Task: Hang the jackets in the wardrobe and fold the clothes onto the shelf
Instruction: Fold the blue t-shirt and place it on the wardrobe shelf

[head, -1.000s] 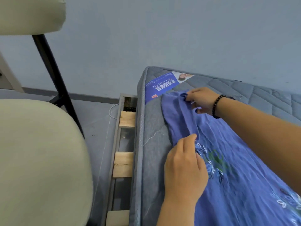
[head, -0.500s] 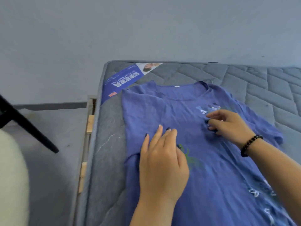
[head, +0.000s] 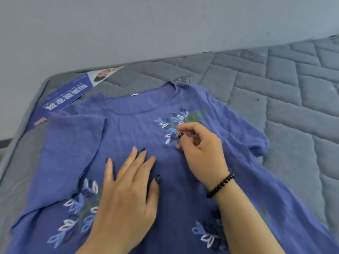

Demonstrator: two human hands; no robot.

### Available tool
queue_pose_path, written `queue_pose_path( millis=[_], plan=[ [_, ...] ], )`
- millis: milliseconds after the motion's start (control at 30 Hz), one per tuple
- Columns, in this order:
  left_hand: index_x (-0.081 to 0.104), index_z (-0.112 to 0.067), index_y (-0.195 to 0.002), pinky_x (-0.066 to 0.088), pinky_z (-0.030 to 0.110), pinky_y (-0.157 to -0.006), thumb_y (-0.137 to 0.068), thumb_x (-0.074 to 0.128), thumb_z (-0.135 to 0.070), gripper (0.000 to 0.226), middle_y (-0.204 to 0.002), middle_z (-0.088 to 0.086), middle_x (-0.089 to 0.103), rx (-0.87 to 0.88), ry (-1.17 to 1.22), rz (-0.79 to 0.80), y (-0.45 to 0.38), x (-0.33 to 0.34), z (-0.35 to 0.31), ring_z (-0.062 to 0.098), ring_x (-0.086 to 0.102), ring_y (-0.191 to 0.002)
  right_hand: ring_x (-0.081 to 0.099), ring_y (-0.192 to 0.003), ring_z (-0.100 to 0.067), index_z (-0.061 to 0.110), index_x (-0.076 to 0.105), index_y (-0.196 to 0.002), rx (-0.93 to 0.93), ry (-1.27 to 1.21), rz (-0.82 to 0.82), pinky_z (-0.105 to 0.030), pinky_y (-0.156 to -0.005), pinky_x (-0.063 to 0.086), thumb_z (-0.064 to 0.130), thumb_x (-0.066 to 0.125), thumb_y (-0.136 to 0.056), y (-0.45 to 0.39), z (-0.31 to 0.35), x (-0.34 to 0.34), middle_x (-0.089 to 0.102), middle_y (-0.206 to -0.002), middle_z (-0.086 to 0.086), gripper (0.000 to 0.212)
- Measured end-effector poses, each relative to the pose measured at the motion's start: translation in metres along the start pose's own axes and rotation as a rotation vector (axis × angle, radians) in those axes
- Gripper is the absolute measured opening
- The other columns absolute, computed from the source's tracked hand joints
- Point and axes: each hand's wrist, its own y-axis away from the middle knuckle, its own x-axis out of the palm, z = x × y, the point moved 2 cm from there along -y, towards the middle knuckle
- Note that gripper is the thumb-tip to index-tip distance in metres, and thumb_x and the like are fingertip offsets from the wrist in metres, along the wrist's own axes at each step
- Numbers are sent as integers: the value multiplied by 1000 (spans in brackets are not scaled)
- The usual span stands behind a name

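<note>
**Both hands on blue shirt, laid flat on mattress**

L hand: palm down on the blue shirt, fingers straight and slightly spread, pointing away from the person toward the collar. Flat press, not gripping anything. Dark nail polish on the fingertips. Forearm comes in from the bottom edge, near centre.

R hand: just beside the L, a bit further up the shirt. Fingers curled in, thumb and forefinger close together at the chest embroidery. Looks like a pinch on the fabric, but can't tell for sure whether cloth is actually caught between them. Dark bead bracelet on the wrist. Forearm enters from bottom right, angled up-left.

Shirt: front side up, collar at the far end, small white tag at the neckline. L-side sleeve/edge is folded inward over the body; R-side sleeve lies spread out on the mattress. More leaf embroidery lower down: one patch partly under the L hand, another near the R forearm.

Under it: grey quilted mattress, far edge against a plain wall. Blue/white printed label at the mattress's far-left corner, just beyond the shirt shoulder.
</note>
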Motion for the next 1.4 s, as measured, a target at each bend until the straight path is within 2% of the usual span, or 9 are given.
queue_pose_path(
  millis=[133,333,500,667,767,867,1033,1233,1400],
  plan=[
    [57,-11,-128,40,46,-107,-91,37,-32,47,-135,2,56,90,173,66,-83,21,-48,17,45,-130,61,-77,-17,19,66,-96,-84,394,-359,-22,-72,45,11,57,-87,-9,8,-63,68,-87,2,15],
    [46,-17,-134,36,40,-105,-97,41,-19,37,-140,-3,47,164,311,337,-188,83,-98,19,44,-128,53,-102,-34,12,49,-108,542,700,-305,-36,-71,38,41,48,-92,-4,-23,-124,53,-116,-10,33],
    [62,-18,-112,43,37,-95,-93,47,-17,24,-115,4,59,324,81,541,-256,108,-108,25,55,-109,50,-60,-22,12,41,-64,575,581,-188,-29,-50,36,41,58,-83,-6,-38,-131,52,-67,-4,38],
    [68,-19,-92,48,25,-72,-79,70,-21,14,-81,-7,64,300,-67,939,-291,94,-119,11,58,-75,63,-46,-20,12,51,-70,380,192,-335,-31,-50,51,17,58,-88,-9,-36,-133,61,-56,-5,19],
    [70,-18,-94,51,26,-73,-76,76,-18,19,-74,-10,65,306,-138,1084,-296,85,-122,5,56,-67,66,-50,-14,17,54,-76,254,-118,-39,-26,-43,46,12,58,-89,-10,-23,-121,66,-69,1,14],
    [67,-18,-106,51,26,-71,-74,77,-10,35,-88,3,72,340,-184,1158,-291,74,-120,10,58,-67,46,-57,1,16,53,-68,103,52,294,-31,-58,43,18,65,-86,-9,-25,-104,53,-61,-3,22],
    [60,-21,-112,46,15,-53,-74,75,-6,44,-94,4,71,366,-149,1210,-268,63,-110,4,56,-54,42,-64,-25,6,46,-57,54,143,589,-27,-60,32,31,64,-87,-4,-12,-98,52,-72,-18,44],
    [70,-20,-95,46,20,-71,-84,69,-40,23,-71,-2,70,297,71,1225,-241,60,-119,5,54,-48,37,-62,-26,11,32,-49,-51,214,669,-38,-57,31,10,56,-85,-2,-12,-82,43,-63,-18,43],
    [67,-14,-81,45,13,-55,-86,67,-8,8,-62,-4,65,334,105,1210,-241,62,-109,1,54,-42,49,-62,-4,11,63,-64,102,297,491,-19,-61,41,24,64,-83,-3,-17,-95,62,-66,-5,23]
  ],
)
